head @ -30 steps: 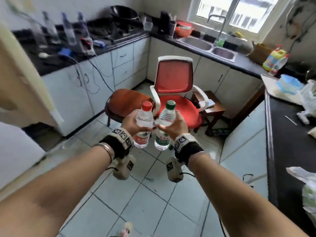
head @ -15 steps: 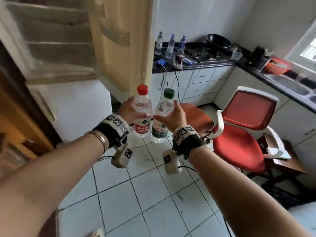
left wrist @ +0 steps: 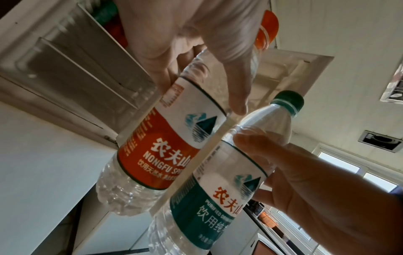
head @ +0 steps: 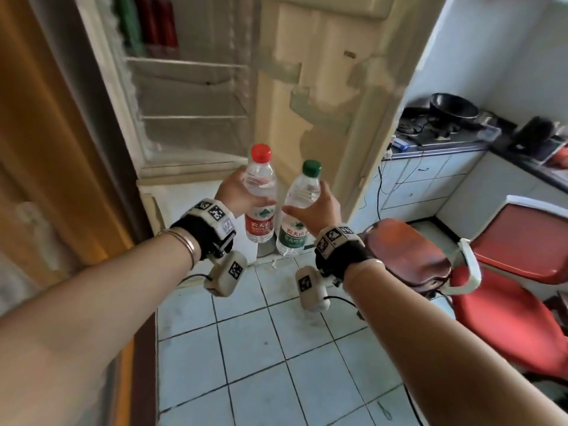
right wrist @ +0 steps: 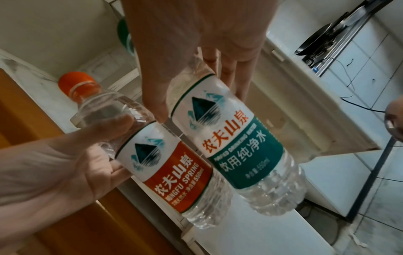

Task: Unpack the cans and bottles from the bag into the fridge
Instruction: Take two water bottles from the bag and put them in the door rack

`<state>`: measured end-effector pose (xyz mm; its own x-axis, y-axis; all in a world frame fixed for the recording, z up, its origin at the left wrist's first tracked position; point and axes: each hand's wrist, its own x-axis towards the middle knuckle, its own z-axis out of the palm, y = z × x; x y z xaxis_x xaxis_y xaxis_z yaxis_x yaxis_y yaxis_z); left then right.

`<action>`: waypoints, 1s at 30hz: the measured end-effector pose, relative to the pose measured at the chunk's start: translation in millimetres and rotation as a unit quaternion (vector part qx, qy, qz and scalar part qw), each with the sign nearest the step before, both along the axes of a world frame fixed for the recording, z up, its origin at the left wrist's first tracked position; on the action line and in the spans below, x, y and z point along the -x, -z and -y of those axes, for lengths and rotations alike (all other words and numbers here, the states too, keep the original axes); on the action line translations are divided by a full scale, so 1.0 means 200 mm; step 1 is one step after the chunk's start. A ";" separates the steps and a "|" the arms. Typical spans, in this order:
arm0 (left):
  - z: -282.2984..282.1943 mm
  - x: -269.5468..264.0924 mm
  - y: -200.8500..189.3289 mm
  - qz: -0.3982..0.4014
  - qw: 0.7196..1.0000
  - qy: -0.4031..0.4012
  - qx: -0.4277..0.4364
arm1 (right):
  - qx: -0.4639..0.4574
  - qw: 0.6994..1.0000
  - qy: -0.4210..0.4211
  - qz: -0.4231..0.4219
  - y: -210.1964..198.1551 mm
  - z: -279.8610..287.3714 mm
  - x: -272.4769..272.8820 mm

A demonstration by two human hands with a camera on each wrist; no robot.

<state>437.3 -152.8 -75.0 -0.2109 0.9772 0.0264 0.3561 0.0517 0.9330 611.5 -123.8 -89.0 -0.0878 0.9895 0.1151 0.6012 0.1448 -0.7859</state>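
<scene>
Change: both bottles now face the open fridge [head: 190, 96], not the chair.
Left hand [head: 236, 192]: wrapped round red-capped bottle [head: 260, 195].
Right hand [head: 319, 207]: wrapped round green-capped bottle [head: 299, 210].
Progress: cans [head: 153, 23] already stand on the top shelf; these two bottles remain unplaced.

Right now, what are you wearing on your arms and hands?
Bare arms, no sleeves. Each wrist has a black band with black-and-white square code tags, and a beige camera box with a thin black cable hangs below. Thin metal bangles circle the left wrist.
</scene>
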 end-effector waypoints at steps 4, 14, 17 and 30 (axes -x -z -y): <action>-0.16 0.16 -0.06 -0.057 0.998 0.018 -0.019 | -0.016 1.000 0.004 -0.006 -0.08 -0.16 0.18; -0.80 0.41 -0.11 -0.004 0.999 -0.012 -0.037 | -0.027 0.999 0.004 -0.025 -0.12 -0.76 0.45; -0.98 0.45 -0.12 -0.002 0.999 0.007 -0.037 | -0.024 0.999 0.001 -0.022 -0.10 -0.90 0.50; -1.68 0.62 0.01 -0.014 0.996 0.081 -0.023 | 0.016 0.998 0.054 -0.002 0.01 -1.34 0.71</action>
<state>313.7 183.4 -77.7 -0.0496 0.9959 0.0763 0.3817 -0.0517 0.9228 469.2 145.2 -90.8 0.0194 0.9963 0.0839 0.6092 0.0548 -0.7911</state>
